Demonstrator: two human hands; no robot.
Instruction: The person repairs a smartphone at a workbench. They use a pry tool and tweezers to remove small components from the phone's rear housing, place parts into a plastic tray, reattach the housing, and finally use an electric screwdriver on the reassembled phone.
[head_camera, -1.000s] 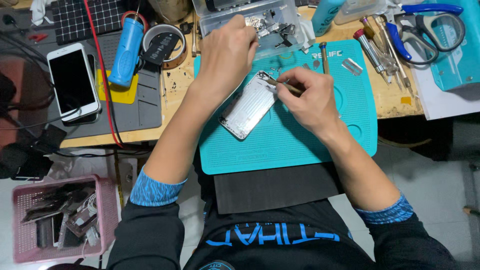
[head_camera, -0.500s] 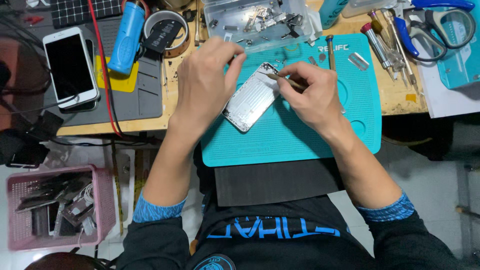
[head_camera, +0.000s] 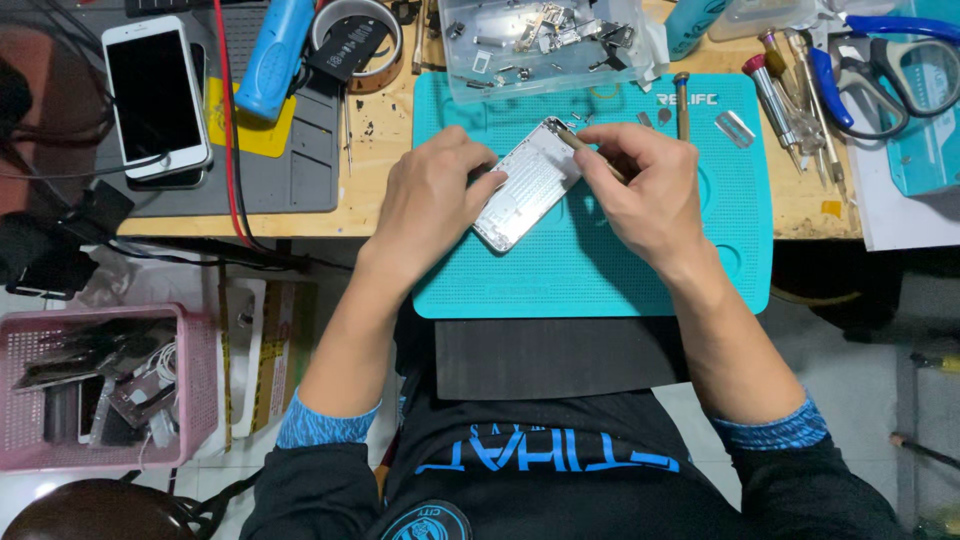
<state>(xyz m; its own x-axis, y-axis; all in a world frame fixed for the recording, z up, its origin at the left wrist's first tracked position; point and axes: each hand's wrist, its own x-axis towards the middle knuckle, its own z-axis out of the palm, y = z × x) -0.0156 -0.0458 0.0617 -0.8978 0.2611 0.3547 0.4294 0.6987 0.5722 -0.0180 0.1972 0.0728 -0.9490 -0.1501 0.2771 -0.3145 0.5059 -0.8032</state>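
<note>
Wooden surface (head_camera: 380, 130), cluttered; teal work mat (head_camera: 600, 270) at its near edge carries the silver phone housing (head_camera: 525, 185), lying tilted, inner side up. Left hand (head_camera: 430, 205) curls at the housing's lower left edge, fingertips pressing it to the mat. Right hand (head_camera: 645, 190) pinches a slim tool (head_camera: 590, 152), tip at the housing's upper right corner. Judgement: thin metal shell, light, stiff but bendable if levered, slick on its flat face; best gripped by the long side edges, not the middle. Clear parts tray (head_camera: 540, 45) sits just beyond; white phone (head_camera: 155, 95) well apart, left.
</note>
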